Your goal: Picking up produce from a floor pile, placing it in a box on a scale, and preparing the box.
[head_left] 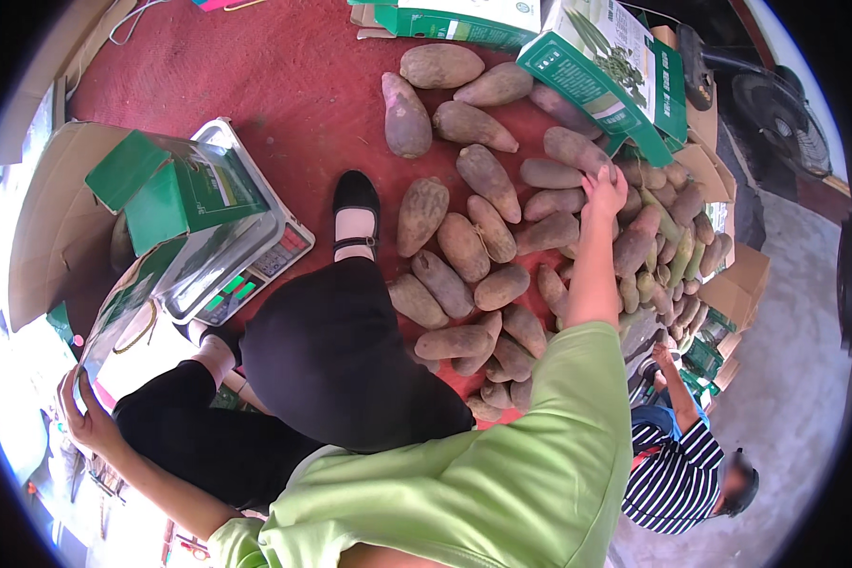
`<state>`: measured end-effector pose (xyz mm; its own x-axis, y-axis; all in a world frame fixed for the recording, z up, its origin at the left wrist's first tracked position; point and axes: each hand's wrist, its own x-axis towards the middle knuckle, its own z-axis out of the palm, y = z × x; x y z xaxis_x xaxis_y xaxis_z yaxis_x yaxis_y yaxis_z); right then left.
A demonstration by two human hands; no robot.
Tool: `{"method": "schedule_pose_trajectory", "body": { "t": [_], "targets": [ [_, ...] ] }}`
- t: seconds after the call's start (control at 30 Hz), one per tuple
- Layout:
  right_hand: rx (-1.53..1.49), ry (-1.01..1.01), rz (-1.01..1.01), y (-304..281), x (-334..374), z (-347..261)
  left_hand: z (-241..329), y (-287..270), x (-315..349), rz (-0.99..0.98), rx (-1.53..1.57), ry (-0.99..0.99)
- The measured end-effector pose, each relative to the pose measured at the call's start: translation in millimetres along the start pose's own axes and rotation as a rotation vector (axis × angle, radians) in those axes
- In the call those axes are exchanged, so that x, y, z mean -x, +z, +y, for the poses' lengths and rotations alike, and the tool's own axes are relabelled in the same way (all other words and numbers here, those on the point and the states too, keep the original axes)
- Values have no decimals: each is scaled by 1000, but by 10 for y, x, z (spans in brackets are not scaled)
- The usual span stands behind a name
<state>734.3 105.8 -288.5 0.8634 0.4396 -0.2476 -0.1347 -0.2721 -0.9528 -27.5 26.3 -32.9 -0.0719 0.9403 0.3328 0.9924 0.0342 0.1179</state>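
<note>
My right hand reaches to the pile on the right, its fingers closed round the near end of a large brownish-purple yam. Other yams lie close about it on the red floor covering. At the far left, my left hand pinches the edge of a cardboard flap between thumb and fingers. That flap belongs to an open green-and-brown carton, standing on a weighing scale with a lit display. Part of a yam shows inside the carton; the rest of its inside is hidden.
More green cartons stand at the back right, beside a black fan. A heap of yams spreads along the right. Another person in a striped shirt works at the lower right. My foot rests between scale and yams.
</note>
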Motion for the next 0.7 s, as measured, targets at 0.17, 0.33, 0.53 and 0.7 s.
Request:
{"method": "schedule_pose_trajectory", "body": {
  "t": [0.17,0.33,0.53,0.7],
  "targets": [
    [-234,131,35,-224,404,37,96,-5,-13,-18,58,35],
    [-11,35,-13,-279,681,283,222,-106,19,-10,97,-41],
    [94,-92,-201,-279,1157,75,479,-95,-64,-15,145,-88],
    [-5,-223,-481,392,1776,-769,534,-290,-66,-2,45,-6]
  ]
}}
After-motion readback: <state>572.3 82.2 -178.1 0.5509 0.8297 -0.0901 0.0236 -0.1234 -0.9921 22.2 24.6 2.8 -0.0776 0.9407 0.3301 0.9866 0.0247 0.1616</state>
